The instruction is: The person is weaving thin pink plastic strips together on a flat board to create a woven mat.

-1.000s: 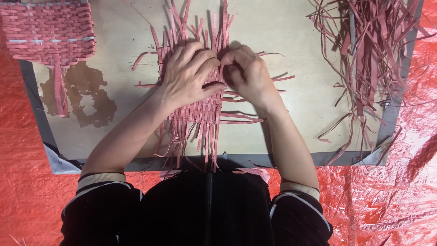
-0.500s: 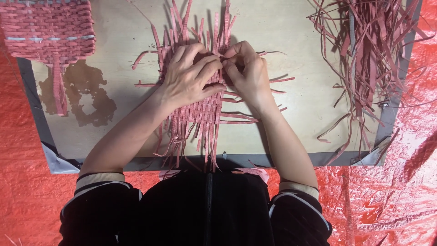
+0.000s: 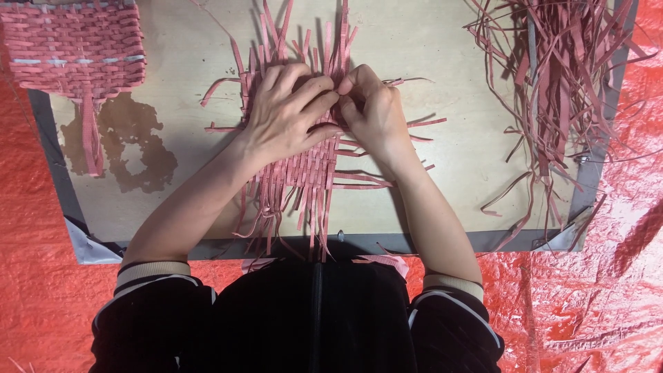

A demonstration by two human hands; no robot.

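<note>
A half-woven mat of pink strips [image 3: 304, 173] lies in the middle of a wooden board [image 3: 186, 55], loose ends sticking out on every side. My left hand [image 3: 286, 114] lies flat on the weave with fingers spread, pressing it down. My right hand [image 3: 369, 110] is beside it, fingertips pinched on a pink strip near the top of the weave. The two hands touch at the fingertips. The weave under the palms is hidden.
A finished pink woven piece [image 3: 72, 48] sits at the board's top left, a dark stain [image 3: 131, 145] below it. A heap of loose pink strips [image 3: 559, 76] lies at the right. Red plastic sheeting [image 3: 608, 276] surrounds the board.
My right hand has slid up and toward the left hand, its fingers closing on a strip near the top of the weave. My left hand has barely moved.
</note>
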